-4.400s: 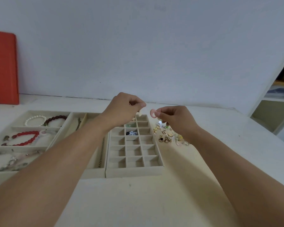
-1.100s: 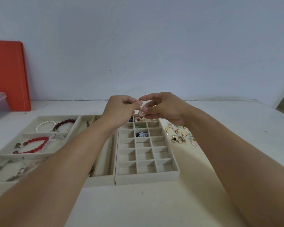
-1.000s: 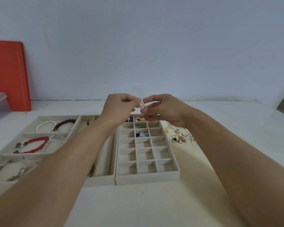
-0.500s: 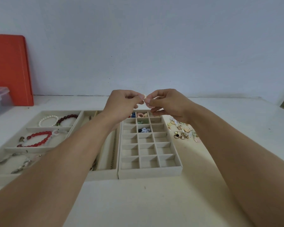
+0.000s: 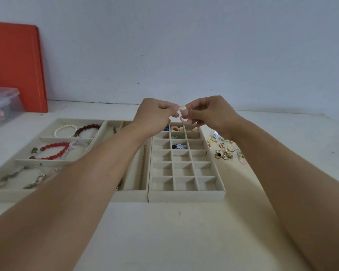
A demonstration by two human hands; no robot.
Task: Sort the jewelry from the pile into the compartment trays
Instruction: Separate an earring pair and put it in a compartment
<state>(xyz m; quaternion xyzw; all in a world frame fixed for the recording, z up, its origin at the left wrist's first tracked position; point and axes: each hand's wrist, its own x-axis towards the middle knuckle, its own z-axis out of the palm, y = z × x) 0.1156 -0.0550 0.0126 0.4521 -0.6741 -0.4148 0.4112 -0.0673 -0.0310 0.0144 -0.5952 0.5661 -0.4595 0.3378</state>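
Both hands meet above the grid tray [image 5: 186, 195]: the left hand [image 5: 155, 116] pinches a cream bead [image 5: 182, 108], the right hand [image 5: 211, 114] pinches a pink ring [image 5: 184, 119].

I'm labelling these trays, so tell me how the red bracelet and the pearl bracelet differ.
The red bracelet has large red beads; the pearl bracelet has small white ones. The red bracelet lies in the middle compartment of the left tray and looks bigger; the pearl bracelet lies in the far compartment, beside a dark red bracelet. Both are beaded loops lying flat.
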